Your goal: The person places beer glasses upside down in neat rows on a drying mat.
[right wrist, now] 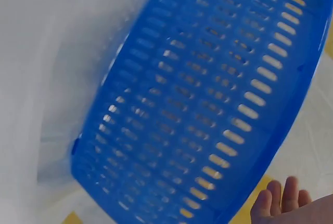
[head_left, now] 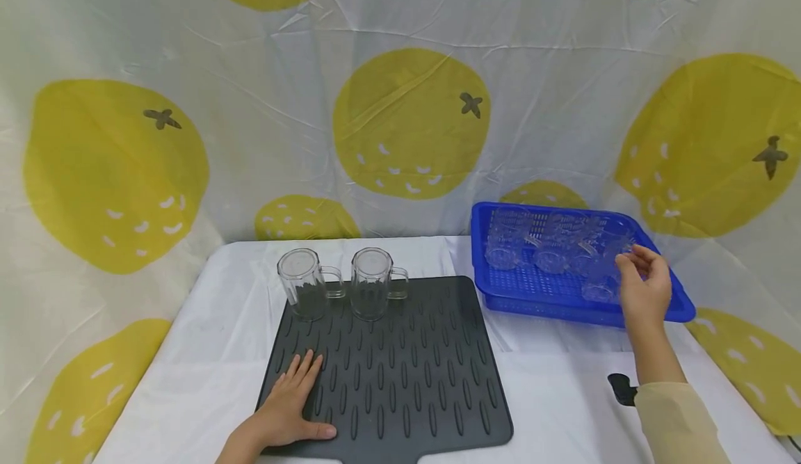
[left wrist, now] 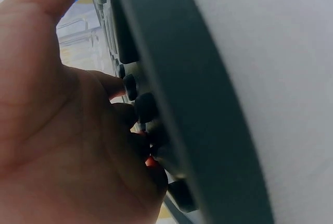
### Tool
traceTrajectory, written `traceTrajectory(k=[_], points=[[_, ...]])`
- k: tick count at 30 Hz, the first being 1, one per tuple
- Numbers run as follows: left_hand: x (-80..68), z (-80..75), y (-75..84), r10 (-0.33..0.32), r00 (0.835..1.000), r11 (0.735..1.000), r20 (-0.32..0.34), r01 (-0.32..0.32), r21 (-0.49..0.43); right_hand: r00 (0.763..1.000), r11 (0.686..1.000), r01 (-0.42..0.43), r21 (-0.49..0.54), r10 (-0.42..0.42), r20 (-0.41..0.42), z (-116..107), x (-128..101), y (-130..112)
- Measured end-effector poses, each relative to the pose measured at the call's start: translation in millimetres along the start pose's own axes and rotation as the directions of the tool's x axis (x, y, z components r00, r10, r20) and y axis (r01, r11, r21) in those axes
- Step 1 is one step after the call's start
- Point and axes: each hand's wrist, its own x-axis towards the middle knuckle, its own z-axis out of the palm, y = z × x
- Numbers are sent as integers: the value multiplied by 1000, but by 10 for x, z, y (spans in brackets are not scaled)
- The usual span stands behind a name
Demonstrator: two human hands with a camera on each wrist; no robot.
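My left hand (head_left: pixel 294 401) lies flat, fingers straight, on the near left corner of a dark grey ribbed mat (head_left: pixel 400 373). The left wrist view shows the palm (left wrist: pixel 67 146) pressed against the mat's ridges (left wrist: pixel 171 104). Two clear glass mugs (head_left: pixel 302 284) (head_left: pixel 372 283) stand side by side at the mat's far edge. My right hand (head_left: pixel 641 280) hovers with loosely spread fingers over the right end of a blue slotted basket (head_left: pixel 538 290), close to several clear mugs (head_left: pixel 551 245) lying inside. It holds nothing. In the right wrist view the basket's side (right wrist: pixel 208 104) fills the frame, with fingertips (right wrist: pixel 283 200) at the bottom.
A white cloth (head_left: pixel 551 394) covers the table. A backdrop printed with yellow fruit (head_left: pixel 407 123) hangs close behind and around the sides. A small black object (head_left: pixel 621 387) lies on the cloth beside my right forearm.
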Motion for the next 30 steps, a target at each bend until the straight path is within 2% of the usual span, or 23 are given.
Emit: traceTrajectory(k=[4, 16, 20, 24, 28, 30], points=[[-7, 5, 1, 4, 1000, 1000, -2, -4, 7, 998, 1000, -12, 13, 13, -54, -60, 63, 67], [-9, 24, -20, -5, 1000, 1000, -8, 5, 13, 992, 1000, 0, 18, 3, -129, -172, 121, 247], [-14, 17, -18, -12, 1000, 1000, -5, 12, 7, 992, 998, -28, -65, 20, -123, -218, 140, 295], [-14, 12, -17, -10, 1000, 1000, -7, 10, 9, 994, 985, -21, -173, 2, -108, -248, 161, 349], [-8, 15, -17, -5, 1000, 1000, -8, 5, 10, 996, 955, 24, -295, -47, -71, -277, 183, 392], [-6, 18, -18, -3, 1000, 1000, -7, 3, 8, 997, 932, 53, -358, -67, -27, -303, 191, 405]])
